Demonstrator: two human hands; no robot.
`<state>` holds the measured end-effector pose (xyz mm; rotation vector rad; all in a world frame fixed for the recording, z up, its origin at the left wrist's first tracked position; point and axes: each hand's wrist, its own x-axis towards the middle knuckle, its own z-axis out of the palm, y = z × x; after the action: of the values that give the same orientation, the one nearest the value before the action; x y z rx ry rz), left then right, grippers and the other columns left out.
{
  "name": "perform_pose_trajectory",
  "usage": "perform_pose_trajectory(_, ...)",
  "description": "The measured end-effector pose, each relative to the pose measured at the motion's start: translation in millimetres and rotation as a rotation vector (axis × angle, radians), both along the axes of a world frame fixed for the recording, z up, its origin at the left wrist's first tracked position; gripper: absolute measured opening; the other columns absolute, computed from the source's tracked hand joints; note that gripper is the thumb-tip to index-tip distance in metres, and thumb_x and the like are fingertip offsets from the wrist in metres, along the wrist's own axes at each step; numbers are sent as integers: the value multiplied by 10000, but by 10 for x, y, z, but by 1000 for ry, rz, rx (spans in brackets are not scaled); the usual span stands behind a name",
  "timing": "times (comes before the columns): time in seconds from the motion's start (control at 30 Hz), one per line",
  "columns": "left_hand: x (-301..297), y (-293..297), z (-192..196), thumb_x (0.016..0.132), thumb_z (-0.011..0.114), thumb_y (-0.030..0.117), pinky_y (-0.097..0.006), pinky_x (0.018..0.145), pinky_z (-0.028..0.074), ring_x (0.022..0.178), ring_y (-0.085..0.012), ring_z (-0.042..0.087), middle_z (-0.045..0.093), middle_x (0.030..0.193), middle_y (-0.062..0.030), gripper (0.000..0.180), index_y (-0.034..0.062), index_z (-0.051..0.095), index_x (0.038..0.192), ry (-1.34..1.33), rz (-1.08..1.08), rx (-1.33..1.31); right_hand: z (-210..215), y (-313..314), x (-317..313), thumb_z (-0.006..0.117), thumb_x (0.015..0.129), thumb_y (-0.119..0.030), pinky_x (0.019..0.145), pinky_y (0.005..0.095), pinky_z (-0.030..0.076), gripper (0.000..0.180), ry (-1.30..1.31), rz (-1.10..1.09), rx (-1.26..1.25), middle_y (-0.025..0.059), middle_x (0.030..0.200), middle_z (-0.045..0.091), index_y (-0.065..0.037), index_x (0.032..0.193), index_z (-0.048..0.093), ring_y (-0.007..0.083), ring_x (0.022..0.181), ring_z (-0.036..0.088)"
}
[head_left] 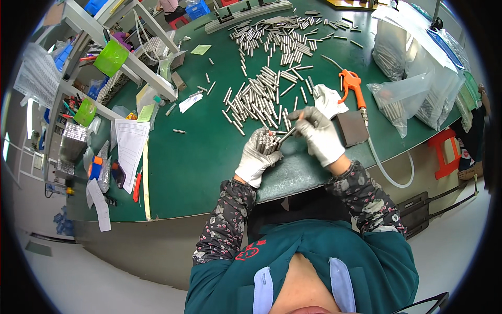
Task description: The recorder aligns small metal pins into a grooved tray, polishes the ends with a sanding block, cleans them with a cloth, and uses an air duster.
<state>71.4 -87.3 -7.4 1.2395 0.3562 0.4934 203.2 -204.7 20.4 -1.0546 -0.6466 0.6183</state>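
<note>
A: Head view, centre of the frame. Left hand (257, 157), white glove, fingers curled tight around a bundle of short metal rods (266, 141), ends pointing up. Bundle sits just above the near edge of the green table (193, 162).

B: And the other hand?

A: Right hand (320, 135), also gloved, just right of the bundle. Thumb and fingertips pinched together on a single rod (287, 135), which slants down-left, its lower end touching or nearly touching the bundle. Cannot tell which.

B: Where's the rest of the stock?

A: Loose rods (261, 97) scattered in a heap above the hands, centre of the frame, with a second, wider spread (285, 39) toward the upper middle.

B: Right side?

A: A white cloth (328, 100) just above the right hand. An orange air gun (351, 83) beside it, its clear hose (387, 170) looping off the table edge at right. A dark brown block (351, 128) lies just right of the right hand. Clear plastic bags (413, 78) of rods stand at upper right.

B: Left side?

A: A printed sheet of paper (129, 144) at mid left, a red-handled tool (137, 186) below it, and a grey shelf rack (99, 68) with green bins in the upper left.
</note>
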Motion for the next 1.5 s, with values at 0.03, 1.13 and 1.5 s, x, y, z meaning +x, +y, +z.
perform_pose_trajectory(0.03, -12, 4, 31, 644, 642, -219, -271, 837, 502, 985, -144, 581, 564, 1062, -25, 646, 31, 440, 1204, 114, 3, -28, 84, -66, 49, 569, 890, -123, 636, 229, 459, 94, 45, -12, -100, 68, 861, 632, -50, 927, 521, 98, 686, 562)
perform_pose_trajectory(1.13, 99, 31, -200, 671, 722, -96, -260, 882, 471, 1001, -112, 561, 579, 1082, -24, 588, 34, 473, 1187, -23, 37, 214, 350, 175, -255, 627, 765, -258, 604, 423, 489, 164, -1206, -111, -579, 138, 680, 626, -99, 800, 648, 334, 661, 621)
perform_pose_trajectory(1.5, 90, 24, -168, 650, 690, -134, -289, 922, 470, 1063, -145, 558, 568, 1134, -47, 624, 50, 454, 1197, -46, -21, 39, 378, 144, -97, 597, 784, -216, 614, 418, 484, 130, -1296, -83, -551, 124, 684, 618, -96, 836, 604, 326, 662, 614)
